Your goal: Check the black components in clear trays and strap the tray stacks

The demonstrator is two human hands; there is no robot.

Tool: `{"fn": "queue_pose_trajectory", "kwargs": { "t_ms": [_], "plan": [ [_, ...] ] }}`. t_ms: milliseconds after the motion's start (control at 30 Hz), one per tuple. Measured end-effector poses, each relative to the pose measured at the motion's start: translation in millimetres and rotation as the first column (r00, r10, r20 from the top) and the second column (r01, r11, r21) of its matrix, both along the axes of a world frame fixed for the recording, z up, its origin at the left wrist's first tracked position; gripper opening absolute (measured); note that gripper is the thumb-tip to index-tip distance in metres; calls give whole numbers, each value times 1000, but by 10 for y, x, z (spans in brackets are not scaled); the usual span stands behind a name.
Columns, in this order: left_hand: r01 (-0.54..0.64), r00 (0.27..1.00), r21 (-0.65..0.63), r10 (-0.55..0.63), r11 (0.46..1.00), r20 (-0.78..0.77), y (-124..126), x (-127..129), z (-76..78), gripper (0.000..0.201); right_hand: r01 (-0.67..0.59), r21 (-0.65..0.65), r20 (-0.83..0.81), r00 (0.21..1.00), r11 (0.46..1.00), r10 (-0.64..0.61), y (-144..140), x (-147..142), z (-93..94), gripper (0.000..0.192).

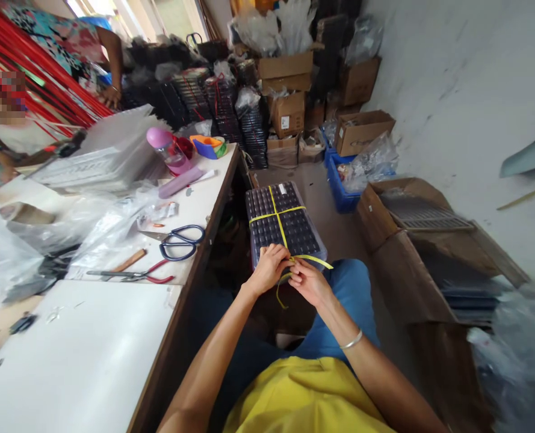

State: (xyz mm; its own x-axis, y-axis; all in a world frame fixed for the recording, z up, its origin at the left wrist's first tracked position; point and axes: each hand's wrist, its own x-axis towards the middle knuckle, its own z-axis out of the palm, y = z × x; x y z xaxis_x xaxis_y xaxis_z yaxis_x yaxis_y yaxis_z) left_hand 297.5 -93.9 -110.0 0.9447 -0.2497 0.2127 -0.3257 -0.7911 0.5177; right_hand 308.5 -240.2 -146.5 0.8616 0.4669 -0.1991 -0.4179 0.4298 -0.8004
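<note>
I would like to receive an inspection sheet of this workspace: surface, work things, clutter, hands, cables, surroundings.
Surface: white table at the person's left.
Work things: dark gridded bundle, a yellow strap crossing over its top.
Clutter: scissors, pliers, plastic bags and a bottle on the table.
Hands: left hand and right hand pinch the strap at the bundle's near edge.
Cables: nothing seen for certain.
Surroundings: cardboard boxes, a blue crate and a pale wall; another person's hand beyond the table.
</note>
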Motion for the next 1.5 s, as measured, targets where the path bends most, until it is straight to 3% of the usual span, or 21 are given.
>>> {"fn": "queue_pose_trajectory", "kwargs": {
  "t_ms": [233,467,633,800,1067,1233,1367,1500],
  "plan": [
    [1,1000,-8,-1,1000,-8,34,2,13,15,185,-188,155,975,965,-157,23,-49,-63,23],
    [1,1000,41,-2,999,20,26,27,13,17,176,-238,249,962,955,-115,83,-35,-43,27],
    [7,1000,95,-8,995,11,144,47,56,21,343,-372,417,892,862,-175,-97,-7,-166,21],
    [-9,999,80,12,997,-37,225,45,60,22,398,-485,512,851,779,-116,-238,-13,-393,23],
    [-199,980,27,198,980,36,39,-123,107,19,487,-509,643,764,710,-63,-210,-25,-425,18],
    [-296,955,-83,293,951,-54,-214,-195,37,19,506,-571,662,750,647,-2,-213,29,-450,27],
    [-399,916,-133,388,907,-96,-344,-117,48,17,502,-620,647,762,604,31,-174,58,-433,29],
    [-459,888,-265,443,848,-121,-359,-204,123,8,453,-650,614,786,611,71,-249,87,-339,29]
  ]
}}
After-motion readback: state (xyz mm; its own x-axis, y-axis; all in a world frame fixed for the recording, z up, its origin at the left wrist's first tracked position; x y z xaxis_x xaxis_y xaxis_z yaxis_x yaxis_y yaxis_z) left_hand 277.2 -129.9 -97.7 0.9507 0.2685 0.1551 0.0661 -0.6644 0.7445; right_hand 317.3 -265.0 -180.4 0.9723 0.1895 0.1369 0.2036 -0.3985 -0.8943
